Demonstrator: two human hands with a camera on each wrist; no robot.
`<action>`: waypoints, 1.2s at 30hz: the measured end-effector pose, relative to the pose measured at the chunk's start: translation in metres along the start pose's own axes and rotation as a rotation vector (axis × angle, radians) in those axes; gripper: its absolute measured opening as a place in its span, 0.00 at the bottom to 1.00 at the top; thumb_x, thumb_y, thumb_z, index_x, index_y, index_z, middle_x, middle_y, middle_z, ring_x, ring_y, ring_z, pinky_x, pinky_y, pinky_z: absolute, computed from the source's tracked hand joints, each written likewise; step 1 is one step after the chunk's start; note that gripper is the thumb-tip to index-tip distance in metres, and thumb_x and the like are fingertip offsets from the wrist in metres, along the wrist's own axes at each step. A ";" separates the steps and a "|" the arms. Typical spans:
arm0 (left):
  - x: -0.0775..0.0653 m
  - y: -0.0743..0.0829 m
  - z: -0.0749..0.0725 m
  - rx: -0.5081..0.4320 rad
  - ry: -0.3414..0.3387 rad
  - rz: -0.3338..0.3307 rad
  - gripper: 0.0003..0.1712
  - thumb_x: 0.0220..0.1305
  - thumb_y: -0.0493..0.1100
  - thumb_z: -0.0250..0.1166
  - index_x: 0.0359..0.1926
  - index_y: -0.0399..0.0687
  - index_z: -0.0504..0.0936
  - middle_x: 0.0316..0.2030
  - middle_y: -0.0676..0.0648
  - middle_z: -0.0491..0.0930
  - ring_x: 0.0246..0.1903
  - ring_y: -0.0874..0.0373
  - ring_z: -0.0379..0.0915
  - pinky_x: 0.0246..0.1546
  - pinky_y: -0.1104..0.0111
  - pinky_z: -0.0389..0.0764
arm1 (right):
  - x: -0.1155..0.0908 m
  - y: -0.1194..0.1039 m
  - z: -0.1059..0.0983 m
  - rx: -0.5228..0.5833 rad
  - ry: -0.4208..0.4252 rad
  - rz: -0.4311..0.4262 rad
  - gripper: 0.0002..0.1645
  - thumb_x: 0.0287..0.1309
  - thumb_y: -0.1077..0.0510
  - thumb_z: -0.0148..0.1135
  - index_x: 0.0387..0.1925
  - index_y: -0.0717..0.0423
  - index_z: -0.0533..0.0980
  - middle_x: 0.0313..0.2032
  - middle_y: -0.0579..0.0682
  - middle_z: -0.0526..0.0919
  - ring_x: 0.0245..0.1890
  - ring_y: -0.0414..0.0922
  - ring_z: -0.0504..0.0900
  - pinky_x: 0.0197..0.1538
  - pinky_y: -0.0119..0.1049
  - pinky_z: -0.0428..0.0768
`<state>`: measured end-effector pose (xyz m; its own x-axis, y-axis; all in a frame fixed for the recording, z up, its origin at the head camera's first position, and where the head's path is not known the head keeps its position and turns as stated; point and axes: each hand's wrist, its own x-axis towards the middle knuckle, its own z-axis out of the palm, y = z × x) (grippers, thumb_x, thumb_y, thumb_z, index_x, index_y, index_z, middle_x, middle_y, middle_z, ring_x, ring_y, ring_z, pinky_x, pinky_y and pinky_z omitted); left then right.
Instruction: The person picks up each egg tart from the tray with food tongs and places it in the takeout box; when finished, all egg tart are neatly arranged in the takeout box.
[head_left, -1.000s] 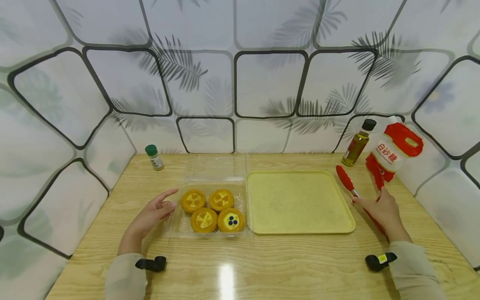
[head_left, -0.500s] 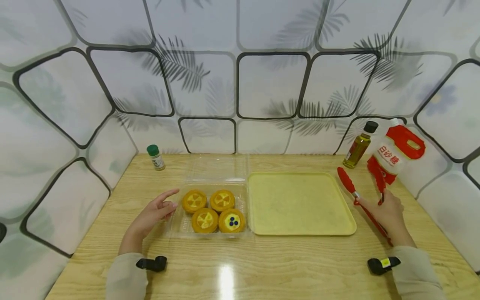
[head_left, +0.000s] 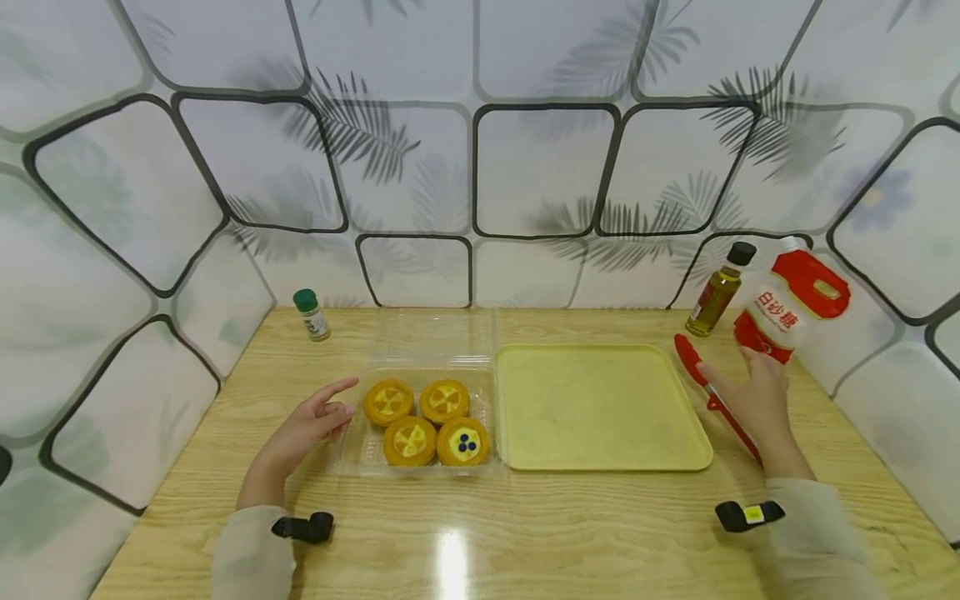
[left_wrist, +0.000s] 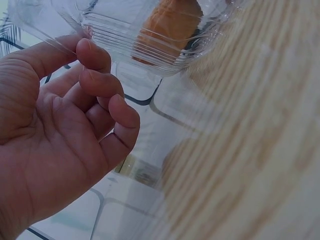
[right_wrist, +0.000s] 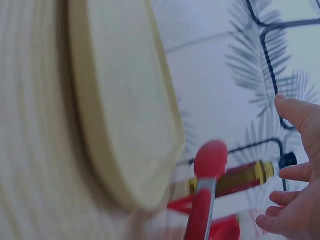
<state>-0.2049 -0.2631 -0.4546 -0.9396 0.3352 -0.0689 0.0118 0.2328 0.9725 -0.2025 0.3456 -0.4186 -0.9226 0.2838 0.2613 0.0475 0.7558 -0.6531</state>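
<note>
My left hand rests at the left side of a clear plastic container, its fingers loosely bent and the index finger pointing along the side. Several round tarts sit in that container, one topped with blue berries; its lid lies open behind. In the left wrist view the left hand has nothing in its grasp. My right hand is over red-tipped tongs, fingers spread. The right wrist view shows the tongs apart from the right hand. The hand partly hides the tongs in the head view.
A pale yellow tray lies right of the container. An oil bottle and a red-and-white sugar bag stand at the back right. A green-capped shaker stands at the back left. Patterned walls edge the wooden table.
My right hand has shifted left and slightly forward, its fingers now spread over the tongs. The tongs' two arms, spread apart before, no longer both show. My left hand has stayed put.
</note>
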 end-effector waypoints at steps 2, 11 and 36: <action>-0.001 0.001 0.000 -0.001 0.003 0.005 0.32 0.72 0.41 0.52 0.71 0.38 0.53 0.22 0.53 0.65 0.24 0.60 0.60 0.28 0.67 0.65 | 0.003 -0.014 0.005 0.019 -0.018 0.004 0.49 0.60 0.41 0.59 0.65 0.76 0.56 0.62 0.76 0.56 0.64 0.70 0.51 0.62 0.64 0.51; -0.004 0.000 0.000 -0.007 0.014 0.023 0.32 0.71 0.41 0.53 0.70 0.36 0.54 0.23 0.52 0.65 0.24 0.61 0.61 0.29 0.68 0.67 | 0.012 -0.062 0.054 0.232 -0.088 -0.052 0.44 0.60 0.41 0.59 0.66 0.67 0.60 0.64 0.68 0.59 0.62 0.65 0.60 0.60 0.58 0.63; 0.020 0.013 -0.019 0.150 0.070 -0.079 0.32 0.72 0.43 0.52 0.71 0.37 0.53 0.45 0.35 0.68 0.33 0.56 0.66 0.39 0.67 0.73 | 0.009 -0.153 0.183 0.527 -0.563 -0.005 0.40 0.64 0.43 0.57 0.65 0.66 0.62 0.61 0.62 0.68 0.60 0.56 0.68 0.60 0.50 0.67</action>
<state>-0.2300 -0.2710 -0.4386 -0.9612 0.2469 -0.1227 -0.0169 0.3912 0.9201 -0.2884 0.1246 -0.4460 -0.9847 -0.1686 -0.0436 -0.0157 0.3353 -0.9420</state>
